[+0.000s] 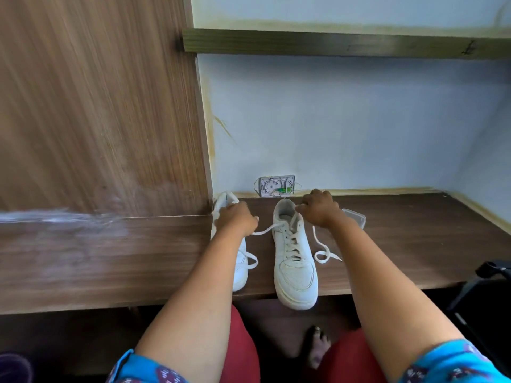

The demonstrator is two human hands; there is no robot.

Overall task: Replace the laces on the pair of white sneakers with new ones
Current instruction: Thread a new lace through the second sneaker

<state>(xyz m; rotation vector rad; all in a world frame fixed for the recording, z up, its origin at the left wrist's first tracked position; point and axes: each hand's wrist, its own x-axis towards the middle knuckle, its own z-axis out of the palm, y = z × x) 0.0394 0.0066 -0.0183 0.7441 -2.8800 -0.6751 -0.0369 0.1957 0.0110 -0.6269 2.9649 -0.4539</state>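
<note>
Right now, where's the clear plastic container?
Head view: the clear plastic container sits on the brown desk, right of the laced sneaker, partly hidden behind the right hand.

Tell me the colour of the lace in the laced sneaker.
White, like the sneaker itself; the lace shows in the head view.

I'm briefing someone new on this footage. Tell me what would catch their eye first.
First, the laced white sneaker at the middle of the dark wooden desk, its toe jutting over the front edge, with both hands pulling its lace ends apart: the left hand and the right hand each grip one. The second sneaker lies to its left, partly hidden under the left forearm. Against the back wall sits an opened wall box.
</note>
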